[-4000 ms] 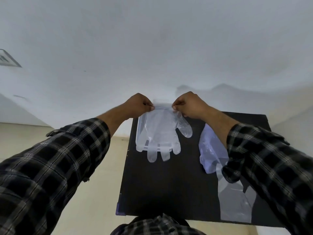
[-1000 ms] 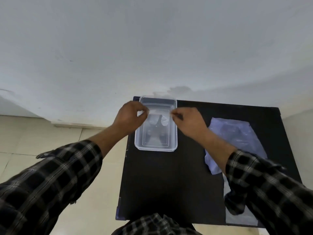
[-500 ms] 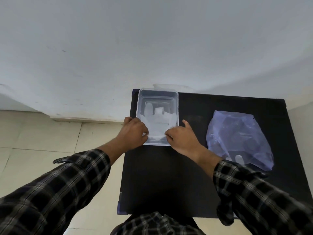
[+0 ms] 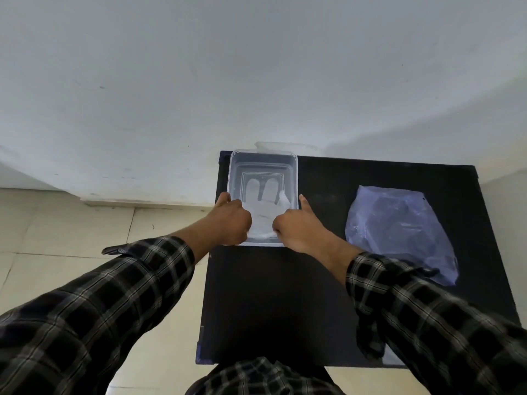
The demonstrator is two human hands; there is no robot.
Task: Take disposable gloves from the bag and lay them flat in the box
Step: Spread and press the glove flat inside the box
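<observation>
Sleeves (image 4: 114, 309) of dark plaid cloth reach up from the bottom edge over your black rectangular tabletop (image 4: 271, 295). Your left hand (image 4: 232, 220) and right hand (image 4: 298, 225) sit at the near end of the clear rectangular plastic box (image 4: 262, 159), fingers curled down, each pinching the cuff of the translucent white disposable glove (image 4: 263, 201); your right thumb stretches along the box's right rim. The glove lies inside the box, fingers pointing away from you. Well to the right rests the crumpled lilac translucent plastic bag (image 4: 399, 229). Beyond stands the pale grey wall (image 4: 256, 67).
</observation>
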